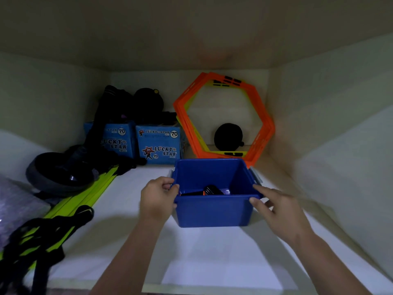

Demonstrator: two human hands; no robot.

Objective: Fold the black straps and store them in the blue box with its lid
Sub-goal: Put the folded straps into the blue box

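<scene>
The blue box [212, 209] stands open, without a lid, on a white shelf inside a cupboard. Something dark with orange parts [209, 190] lies at its bottom. My left hand [156, 195] grips the box's left rim, thumb over the edge. My right hand [278, 206] is at the right front corner, fingers spread and touching the rim, slightly blurred. A tangle of black straps [40, 237] lies at the shelf's left front, over yellow-green bars. No lid is in view.
Orange hexagon rings [263, 133] lean on the back wall with a black ball [228, 137] behind them. Two blue "Lucky Star" cartons [159, 145] stand at back left, black gear on top. A black wheel [57, 175] and yellow-green ladder bars [85, 194] lie left.
</scene>
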